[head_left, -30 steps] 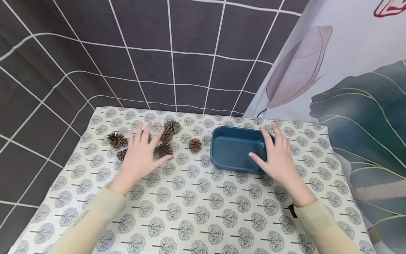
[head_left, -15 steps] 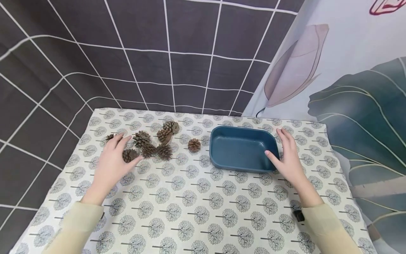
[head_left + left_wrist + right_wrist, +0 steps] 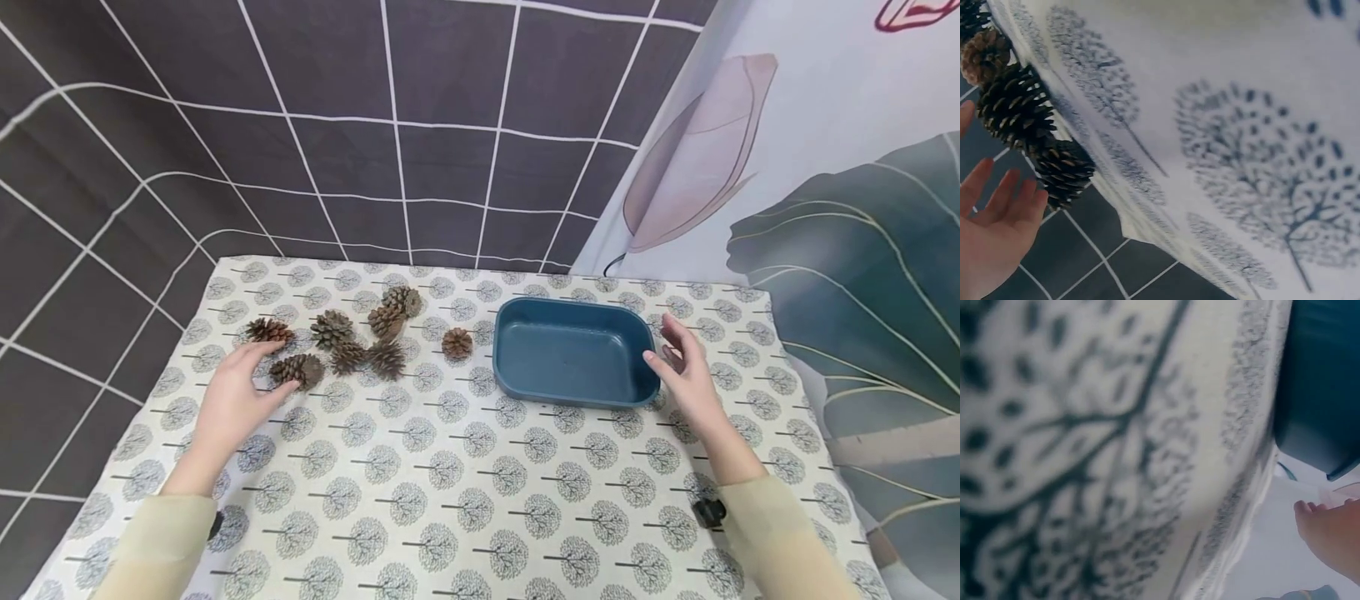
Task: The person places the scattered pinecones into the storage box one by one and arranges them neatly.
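My left hand (image 3: 234, 400) is at the left end of a group of brown pine cones, fingers parted and slightly bent. One pine cone (image 3: 298, 371) lies between its thumb and fingers. Its fingertips reach a reddish pine cone (image 3: 268, 330); whether they touch it I cannot tell. In the left wrist view the fingers (image 3: 1007, 194) come close to a dark pine cone (image 3: 1063, 172). On the right, a dark blue rectangular tub (image 3: 573, 400) stands on the cloth. Beside its right end is my right hand (image 3: 690, 379), fingers loosely bent, thumb close to the rim, holding nothing.
More pine cones, such as a greyish one (image 3: 332, 330) and a pair farther back (image 3: 386, 320), lie to the right of the left hand. A single pine cone (image 3: 457, 343) sits left of the tub. A tree-print cloth (image 3: 450, 517) covers the table; a dark tiled-pattern curtain (image 3: 450, 167) hangs behind.
My left hand has moved left and toward me, from above the middle of the pine cones to their left end. My right hand has drawn back from over the tub to beside its right end.
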Tool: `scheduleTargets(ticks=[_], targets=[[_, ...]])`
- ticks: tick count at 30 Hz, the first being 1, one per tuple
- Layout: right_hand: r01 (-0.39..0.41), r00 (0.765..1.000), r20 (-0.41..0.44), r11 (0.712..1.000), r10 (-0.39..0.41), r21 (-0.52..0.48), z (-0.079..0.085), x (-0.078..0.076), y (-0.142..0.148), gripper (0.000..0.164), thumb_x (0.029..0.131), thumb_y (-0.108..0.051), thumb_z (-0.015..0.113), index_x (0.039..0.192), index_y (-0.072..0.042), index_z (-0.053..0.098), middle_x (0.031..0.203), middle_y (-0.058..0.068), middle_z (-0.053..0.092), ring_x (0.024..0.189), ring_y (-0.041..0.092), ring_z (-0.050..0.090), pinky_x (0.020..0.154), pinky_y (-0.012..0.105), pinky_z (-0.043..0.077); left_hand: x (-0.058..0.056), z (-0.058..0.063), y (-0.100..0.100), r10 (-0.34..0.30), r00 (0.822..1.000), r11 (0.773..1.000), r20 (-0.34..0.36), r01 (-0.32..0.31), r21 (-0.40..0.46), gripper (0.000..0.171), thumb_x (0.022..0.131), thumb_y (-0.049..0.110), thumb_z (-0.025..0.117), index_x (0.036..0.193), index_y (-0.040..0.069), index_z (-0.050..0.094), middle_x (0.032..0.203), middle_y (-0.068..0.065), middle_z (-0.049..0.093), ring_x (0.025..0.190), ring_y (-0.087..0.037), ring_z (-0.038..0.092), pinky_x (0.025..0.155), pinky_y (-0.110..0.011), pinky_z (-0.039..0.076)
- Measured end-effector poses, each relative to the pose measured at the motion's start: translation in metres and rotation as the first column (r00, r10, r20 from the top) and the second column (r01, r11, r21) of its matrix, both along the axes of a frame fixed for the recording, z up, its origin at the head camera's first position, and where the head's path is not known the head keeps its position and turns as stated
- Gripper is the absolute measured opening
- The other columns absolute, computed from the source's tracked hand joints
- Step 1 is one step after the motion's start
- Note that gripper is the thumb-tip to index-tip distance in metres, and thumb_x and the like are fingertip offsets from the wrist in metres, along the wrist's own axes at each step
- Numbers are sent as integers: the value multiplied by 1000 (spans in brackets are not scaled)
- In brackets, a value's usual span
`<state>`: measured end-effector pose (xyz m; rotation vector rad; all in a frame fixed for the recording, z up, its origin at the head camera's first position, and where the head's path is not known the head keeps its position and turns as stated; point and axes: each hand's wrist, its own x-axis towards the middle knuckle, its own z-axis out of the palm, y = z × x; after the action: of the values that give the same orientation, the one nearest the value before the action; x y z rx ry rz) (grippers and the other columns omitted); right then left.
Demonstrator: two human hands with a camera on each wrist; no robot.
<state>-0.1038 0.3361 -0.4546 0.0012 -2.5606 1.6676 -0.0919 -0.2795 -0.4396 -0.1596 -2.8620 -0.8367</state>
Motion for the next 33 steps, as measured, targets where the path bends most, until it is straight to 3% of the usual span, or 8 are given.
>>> scheduleTargets(ticks=[6,7,10,13,17,25,29,33], targets=[[-12,996,82,989,24,-147,-5,-3,6,74,107,-6,59,167,2,17,172,33,18,161,44,23,125,13,35,-1,-5,-3,-1,999,1000,45,1,2,64,87,8,84,144,-4,57,147,-38,52,131,-61,50,109,-79,40],[-14,995,95,985,31,-172,-6,-3,7,74,107,-5,59,167,2,16,172,32,17,161,41,24,122,11,36,-1,-7,-4,0,999,1000,48,0,-3,63,87,9,84,143,-4,57,146,-38,53,120,-58,57,103,-75,48],[-31,991,118,968,62,-250,-10,-4,11,73,108,-5,58,166,4,16,172,28,23,154,21,38,115,5,41,-3,-11,-7,-3,998,1000,58,3,-4,61,90,12,83,143,-3,58,143,-37,57,83,-42,64,76,-52,59],[-50,985,136,931,106,-360,-15,-3,15,71,108,-4,56,166,5,16,163,9,41,139,1,47,109,2,43,-5,-14,-10,-6,996,1000,87,6,7,59,92,16,82,143,-1,59,143,-37,58,75,-39,66,67,-46,58],[-78,977,136,867,165,-491,-21,-3,18,69,108,1,51,167,2,16,144,-17,49,129,-5,52,107,5,47,-6,-17,-15,-9,985,997,172,-4,79,60,95,17,80,146,-1,56,150,-40,50,119,-62,63,98,-73,54],[-103,964,141,808,224,-579,-27,-4,20,51,106,2,49,153,-18,47,142,-21,55,130,-7,54,106,9,48,-4,-20,-25,-1,953,990,304,-42,135,63,99,23,76,150,-4,52,146,-42,53,124,-61,61,98,-68,58],[-119,962,131,800,239,-588,-30,-4,21,52,107,3,47,156,-15,45,144,-20,55,131,-5,55,108,10,48,-5,-21,-27,-13,950,986,313,-39,160,59,100,19,75,146,-11,53,137,-41,61,123,-57,64,92,-35,66],[-125,961,129,800,244,-586,-31,-3,21,59,108,2,45,164,-5,29,145,-19,53,131,-5,55,109,10,48,-7,-20,-27,-24,949,982,315,-37,185,57,100,18,75,144,-12,54,136,-39,63,122,-55,66,79,-2,53]])
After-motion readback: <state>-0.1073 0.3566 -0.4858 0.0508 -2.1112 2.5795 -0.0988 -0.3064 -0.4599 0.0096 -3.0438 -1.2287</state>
